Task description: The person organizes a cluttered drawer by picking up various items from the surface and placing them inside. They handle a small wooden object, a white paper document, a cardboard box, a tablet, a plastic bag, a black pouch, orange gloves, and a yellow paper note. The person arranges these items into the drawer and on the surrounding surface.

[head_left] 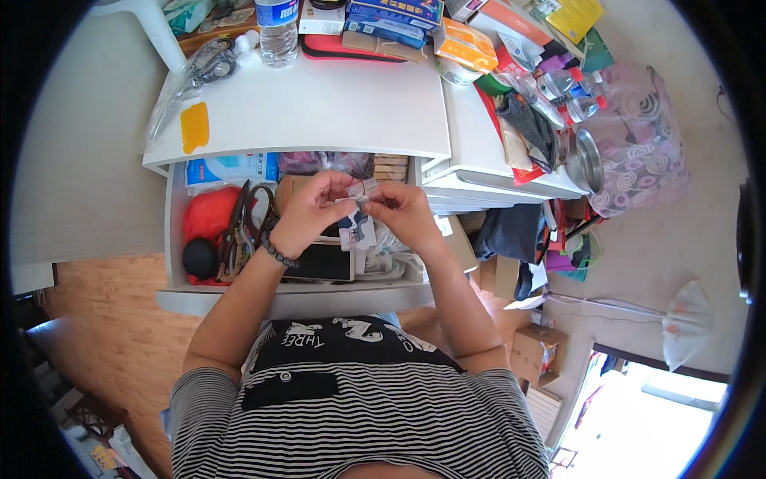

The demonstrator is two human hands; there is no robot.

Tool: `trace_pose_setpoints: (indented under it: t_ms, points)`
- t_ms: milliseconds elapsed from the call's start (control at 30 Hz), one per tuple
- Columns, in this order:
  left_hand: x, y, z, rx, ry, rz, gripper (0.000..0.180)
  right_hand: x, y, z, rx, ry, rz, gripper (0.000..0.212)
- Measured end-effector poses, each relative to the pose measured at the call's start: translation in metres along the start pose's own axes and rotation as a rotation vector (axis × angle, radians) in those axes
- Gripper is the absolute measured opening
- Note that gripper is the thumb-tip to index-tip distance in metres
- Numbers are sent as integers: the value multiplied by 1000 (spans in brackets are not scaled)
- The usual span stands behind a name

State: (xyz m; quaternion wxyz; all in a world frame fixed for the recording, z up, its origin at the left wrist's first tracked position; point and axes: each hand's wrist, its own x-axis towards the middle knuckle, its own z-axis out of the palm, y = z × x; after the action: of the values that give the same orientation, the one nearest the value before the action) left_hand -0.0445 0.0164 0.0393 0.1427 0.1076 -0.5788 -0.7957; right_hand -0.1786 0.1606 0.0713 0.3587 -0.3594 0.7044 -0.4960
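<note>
Over the open drawer [295, 299], I hold up a small see-through plastic packet with a dark-and-white patterned card [357, 231] in it. My left hand [307, 215] pinches its top edge between thumb and fingers, with a dark bead bracelet at the wrist. Opposite, my right hand [408, 217] pinches the packet's upper right part, close to the left fingertips. Below in the drawer lie a dark flat device with a pale rim [321, 262], crumpled see-through bags [388, 254], a red cloth [209, 211], a round black object [200, 259] and brown straps [233, 239].
Behind the drawer is a white tabletop [319, 104] with a water bottle [278, 36], a bagged cable [211, 64] and boxes [391, 20]. To the right, a crowded white cabinet holds bottles, an orange box [464, 46] and a metal bowl [586, 160]. A floor lamp [686, 323] stands farther right.
</note>
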Motion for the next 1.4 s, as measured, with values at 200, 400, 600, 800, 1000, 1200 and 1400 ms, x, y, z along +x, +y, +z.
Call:
trace_pose_setpoints:
  t_ms: [200,400,600,800,1000,1200,1400]
  points:
    - [6,27,-15,1,-88,-82,32,-8,-8,-7,-124,150,-136,10]
    - [-13,20,-39,411,-198,-177,36,-23,-35,-19,-447,-97,-234,7]
    - [-44,-25,-31,1335,-354,-84,43,-27,-24,-21,-505,-240,-218,9]
    - [-48,-19,-27,1184,-347,-234,42,-29,-12,-18,-481,-224,-191,8]
    - [-47,-22,-39,1092,-308,-298,35,-38,-6,-22,-483,-189,-106,10]
    - [-45,-38,-52,1206,-303,-435,35,-38,4,-18,-451,-166,-98,9]
    - [-41,-16,-48,1068,-353,-298,41,-49,20,-24,-450,-115,-89,8]
